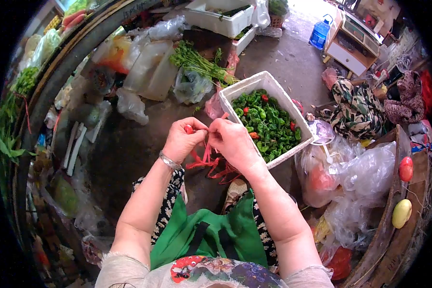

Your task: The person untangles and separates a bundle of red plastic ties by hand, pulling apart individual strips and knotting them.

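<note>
My left hand (181,139) and my right hand (231,141) meet in front of me, fingers pinched close together. Red plastic string (207,158) runs between them and hangs in loose loops below. A small red piece shows at my left fingers, and a red end sticks up above my right hand. Just beyond my right hand stands a white foam box (296,111) holding green peppers (264,113) with a few red ones among them. My right hand and forearm overlap the box's near left edge.
Leafy green stalks (201,62) lie beyond my hands, beside a clear plastic bag (191,86). Farther off are white foam boxes (216,21) and a blue-capped water jug (320,32). Plastic bags (365,168) and a wooden edge (396,192) bound the right side.
</note>
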